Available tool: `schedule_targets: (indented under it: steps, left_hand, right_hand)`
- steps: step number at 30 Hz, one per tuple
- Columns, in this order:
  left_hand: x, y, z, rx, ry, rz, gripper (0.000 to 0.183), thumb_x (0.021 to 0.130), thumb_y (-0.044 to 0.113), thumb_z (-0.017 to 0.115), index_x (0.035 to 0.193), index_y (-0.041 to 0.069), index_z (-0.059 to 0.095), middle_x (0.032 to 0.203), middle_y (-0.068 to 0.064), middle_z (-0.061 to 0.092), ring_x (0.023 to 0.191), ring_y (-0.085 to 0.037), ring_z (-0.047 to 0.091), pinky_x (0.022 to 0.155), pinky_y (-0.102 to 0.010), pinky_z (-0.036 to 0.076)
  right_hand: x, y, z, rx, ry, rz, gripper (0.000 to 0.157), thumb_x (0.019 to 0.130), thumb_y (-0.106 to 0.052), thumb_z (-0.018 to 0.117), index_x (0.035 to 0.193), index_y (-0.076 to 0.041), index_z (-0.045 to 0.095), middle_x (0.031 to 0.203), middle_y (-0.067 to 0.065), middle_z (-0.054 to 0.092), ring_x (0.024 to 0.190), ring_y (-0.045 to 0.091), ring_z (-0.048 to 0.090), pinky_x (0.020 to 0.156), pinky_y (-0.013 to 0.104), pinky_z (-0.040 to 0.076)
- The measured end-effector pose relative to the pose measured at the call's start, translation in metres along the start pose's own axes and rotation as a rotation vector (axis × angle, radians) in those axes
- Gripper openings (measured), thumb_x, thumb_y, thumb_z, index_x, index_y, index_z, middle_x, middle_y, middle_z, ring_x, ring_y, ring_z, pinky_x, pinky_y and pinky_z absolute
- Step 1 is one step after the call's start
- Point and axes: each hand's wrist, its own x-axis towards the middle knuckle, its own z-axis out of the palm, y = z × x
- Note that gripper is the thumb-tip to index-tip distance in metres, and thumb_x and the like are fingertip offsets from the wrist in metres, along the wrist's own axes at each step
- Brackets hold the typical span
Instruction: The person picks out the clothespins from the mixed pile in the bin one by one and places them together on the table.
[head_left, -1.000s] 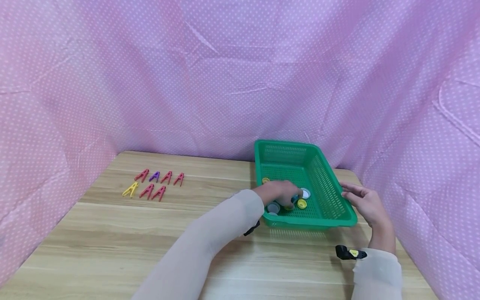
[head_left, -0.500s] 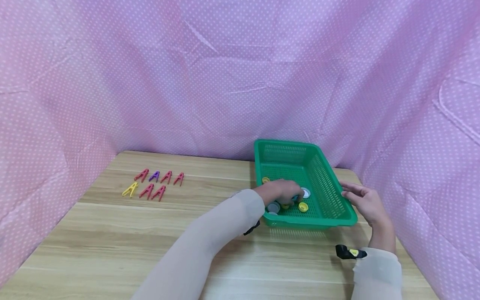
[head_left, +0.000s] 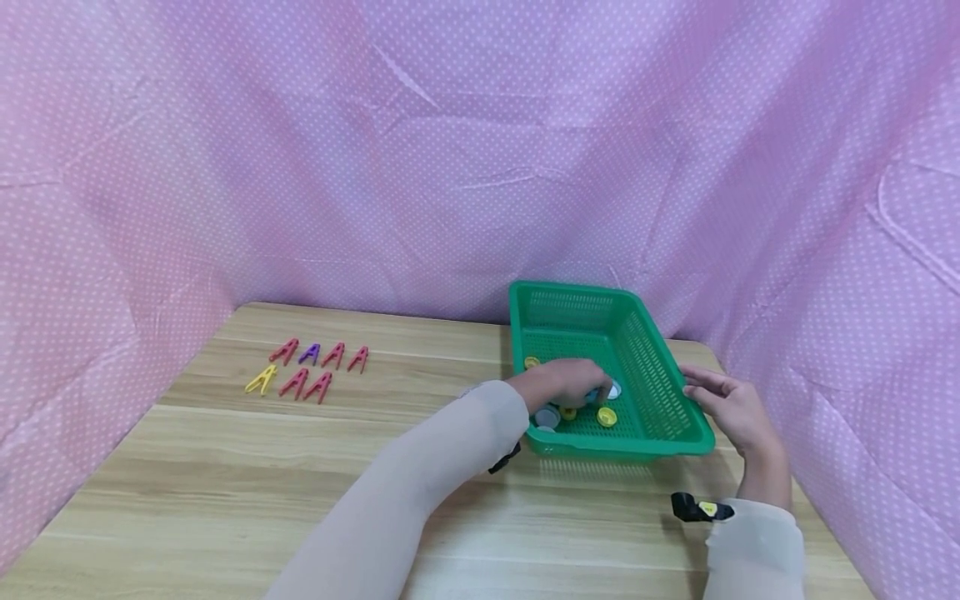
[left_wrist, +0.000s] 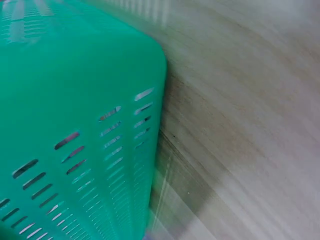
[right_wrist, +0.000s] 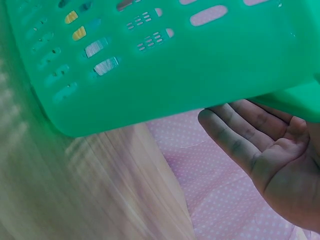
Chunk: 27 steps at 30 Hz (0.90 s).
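Note:
In the head view, a green plastic basket (head_left: 648,367) stands on the right of the table with round bottle caps on its floor. My left hand (head_left: 573,382) reaches down inside it, fingers curled around a blue cap (head_left: 592,396) that is partly hidden. Close by lie a yellow cap (head_left: 607,417), a grey cap (head_left: 547,416) and a white cap (head_left: 615,390). Another yellow cap (head_left: 567,413) shows just below the hand. On the outer right side, my right hand (head_left: 731,404) rests against the basket. The right wrist view shows that hand's straight fingers (right_wrist: 230,137) under the rim.
Several clothes pegs lie in two rows on the table's left, among them a yellow peg (head_left: 261,380), a purple peg (head_left: 309,354) and a red peg (head_left: 318,387). A pink dotted curtain (head_left: 420,183) closes off the back and sides of the wooden table (head_left: 300,483).
The left hand has shifted slightly within the basket, with the blue cap at its fingers. One yellow cap has slid a little, and another shows more fully. The right hand stays put.

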Motion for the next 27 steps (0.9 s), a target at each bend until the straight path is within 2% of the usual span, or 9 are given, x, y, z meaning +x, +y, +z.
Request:
schedule_targets:
  steps: [6,12,19,22,27]
  left_hand:
    - [-0.004,-0.001,-0.005,-0.088,0.037,0.031,0.022,0.101,0.008,0.062,0.119,0.022,0.067,0.123,0.009,0.063,0.096,-0.006,0.056,0.076,-0.022,0.048]
    - [-0.009,-0.002,-0.013,-0.100,0.054,0.074,0.030,0.101,0.009,0.062,0.129,0.018,0.066,0.130,0.008,0.061,0.110,-0.004,0.055,0.086,-0.020,0.048]
    - [-0.017,-0.005,-0.023,-0.124,0.083,0.122,0.029,0.101,0.009,0.062,0.129,0.015,0.066,0.131,0.006,0.062,0.127,-0.010,0.053,0.099,-0.022,0.046]
    - [-0.022,-0.006,-0.028,-0.148,0.088,0.122,0.030,0.101,0.008,0.062,0.130,0.016,0.065,0.132,0.005,0.061,0.128,-0.012,0.053,0.098,-0.022,0.047]
    - [-0.031,-0.007,-0.037,-0.205,0.095,0.086,0.037,0.100,0.008,0.065,0.136,0.017,0.060,0.131,0.003,0.061,0.125,-0.013,0.056,0.092,-0.020,0.049]
  right_hand:
    - [0.000,0.000,0.001,0.002,0.000,0.004,0.050,0.103,-0.025,0.062,0.145,0.002,0.054,0.131,0.008,0.067,0.105,-0.009,0.058,0.082,0.009,0.048]
    - [0.001,0.000,0.001,0.011,0.001,-0.014,0.049,0.103,-0.023,0.062,0.144,0.003,0.054,0.127,0.002,0.069,0.103,-0.013,0.056,0.082,0.010,0.049]
    - [0.001,0.000,0.000,0.014,0.003,-0.022,0.048,0.103,-0.020,0.062,0.144,0.005,0.054,0.124,-0.002,0.070,0.101,-0.016,0.055,0.081,0.010,0.049]
    - [0.001,0.000,0.000,0.014,0.001,-0.022,0.048,0.103,-0.019,0.062,0.144,0.005,0.054,0.124,-0.001,0.070,0.101,-0.016,0.055,0.081,0.010,0.049]
    - [0.000,-0.001,-0.001,-0.005,-0.012,-0.010,0.051,0.104,-0.026,0.062,0.145,0.003,0.054,0.130,0.007,0.068,0.103,-0.015,0.054,0.081,0.009,0.048]
